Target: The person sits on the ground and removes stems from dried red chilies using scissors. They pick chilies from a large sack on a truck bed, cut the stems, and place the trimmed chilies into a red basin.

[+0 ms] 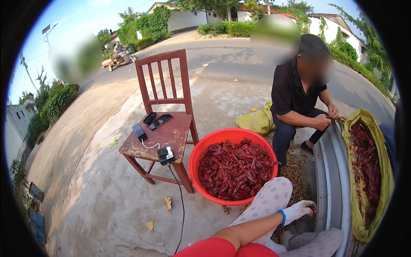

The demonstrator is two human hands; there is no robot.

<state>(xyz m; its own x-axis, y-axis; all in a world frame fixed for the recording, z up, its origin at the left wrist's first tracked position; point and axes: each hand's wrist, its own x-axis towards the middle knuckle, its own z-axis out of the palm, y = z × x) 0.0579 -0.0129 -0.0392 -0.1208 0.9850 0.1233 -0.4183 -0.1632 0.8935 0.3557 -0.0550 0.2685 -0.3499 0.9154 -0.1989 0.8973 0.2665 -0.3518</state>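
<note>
Fingers (309, 205) of the white-gloved left hand (297, 211) are bent in narrowly about a small red piece (314, 210) (a bit of chilli, by its colour), though it is mostly hidden and how firm the hold is I cannot tell. The right hand cannot be made out.

Reckoning from the gloved hand, a worn red chair (180, 128) stands at ten o'clock, a charger (165, 155) at its seat's near edge and a black cord (183, 210) running down at nine; a foot caught in that cord could drag the charger off. Nearer, also at ten, a red tub (193, 167) holds heaped red chillies (235, 169), just beside the spotted trouser leg (269, 197); a sideways swing of the knee could jolt it and spill pods.

The left forearm (252, 231) slants in from eight o'clock, bare below a red sleeve (209, 248), back of the hand uppermost, fingertips toward three. At twelve a co-worker (295, 90) in black sits bent forward. A grey metal edge (334, 171) passes close at three; a careless reach could scrape knuckles. At two, a yellow sack (388, 184) gapes over more pods, which a tug on its rim might tip out.
</note>
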